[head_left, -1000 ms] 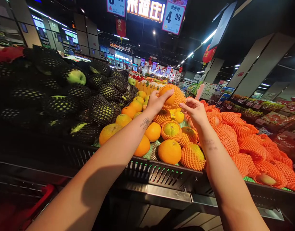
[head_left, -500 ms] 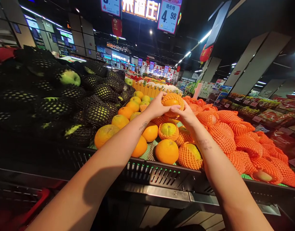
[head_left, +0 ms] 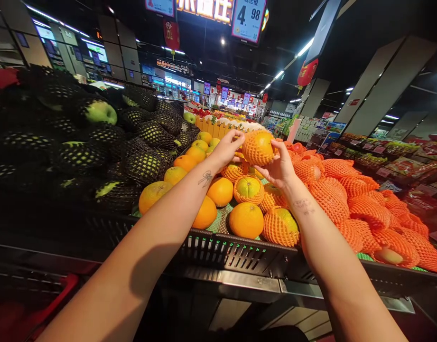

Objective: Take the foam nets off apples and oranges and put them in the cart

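Observation:
An orange in an orange foam net (head_left: 258, 147) is held up above a heap of fruit. My right hand (head_left: 279, 168) cups it from below and the right, fingers wrapped around it. My left hand (head_left: 228, 148) touches its left side, with the fingertips pinching the edge of the net. Under both hands lie bare oranges (head_left: 246, 220) and several netted oranges (head_left: 279, 227) in a black slotted display bin (head_left: 236, 251).
Green fruit in black foam nets (head_left: 97, 142) fills the bin on the left. Orange-netted fruit (head_left: 367, 213) stretches away to the right. A red basket (head_left: 33, 304) shows at lower left. A price sign (head_left: 248, 18) hangs overhead; more stalls stand behind.
The netted orange has passed from my left hand into my right hand, which now cups it. My left hand has shifted to the net's left edge.

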### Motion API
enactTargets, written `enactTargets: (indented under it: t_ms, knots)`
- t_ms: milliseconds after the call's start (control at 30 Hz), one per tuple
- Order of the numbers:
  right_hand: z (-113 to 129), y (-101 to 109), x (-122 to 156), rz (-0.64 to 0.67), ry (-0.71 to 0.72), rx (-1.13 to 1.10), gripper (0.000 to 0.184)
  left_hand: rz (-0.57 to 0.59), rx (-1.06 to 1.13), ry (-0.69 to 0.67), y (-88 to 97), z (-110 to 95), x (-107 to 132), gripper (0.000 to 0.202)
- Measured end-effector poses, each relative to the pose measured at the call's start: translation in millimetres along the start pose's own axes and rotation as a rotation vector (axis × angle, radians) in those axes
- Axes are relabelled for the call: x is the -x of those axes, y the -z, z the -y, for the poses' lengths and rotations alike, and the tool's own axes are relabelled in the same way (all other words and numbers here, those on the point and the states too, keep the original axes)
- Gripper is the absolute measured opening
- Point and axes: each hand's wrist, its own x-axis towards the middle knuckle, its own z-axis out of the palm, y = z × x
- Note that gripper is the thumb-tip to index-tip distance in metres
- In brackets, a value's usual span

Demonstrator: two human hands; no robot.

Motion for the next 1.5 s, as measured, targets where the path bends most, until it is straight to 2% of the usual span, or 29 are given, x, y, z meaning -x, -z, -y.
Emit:
enactTargets:
  t_ms: [133,367,567,667,833,1000,1100,1200,1333,1500]
  knots:
    - [-2,-2,0,-0.002,0.021,0.060,0.070,0.028,0.035,0.029,-1.6,0,0,0.015]
    - [-2,1,0,-0.115,0.030,0.009,0.072,0.076,0.145,0.019,2.0,-2,-3,0.027]
    - [0,0,2,-0.097,0.114,0.027,0.071,0.129,0.325,0.126,5.0,-10,2,0.021]
    - [1,-3,6,-0.067,0.117,0.049,0.071,0.104,0.329,0.152,5.2,-11,4,0.020]
    - [2,-4,8,-0.045,0.107,0.050,0.072,0.063,0.269,0.108,5.4,-9,3,0.025]
    - [0,1,4,-0.060,0.127,-0.037,0.072,0.199,0.175,0.052,8.5,-4,-1,0.029]
    - [-1,3,3,-0.013,0.131,-0.056,0.079,0.218,0.090,-0.031,10.5,1,-3,0.042]
    - [-1,3,3,0.005,0.147,-0.024,0.082,0.216,0.021,-0.109,11.6,7,-7,0.047]
    - [4,3,7,-0.042,0.145,0.021,0.079,0.162,0.039,-0.184,11.7,13,-14,0.050]
    - [6,4,8,-0.046,0.102,0.159,0.090,0.181,0.068,-0.206,11.4,13,-14,0.047]
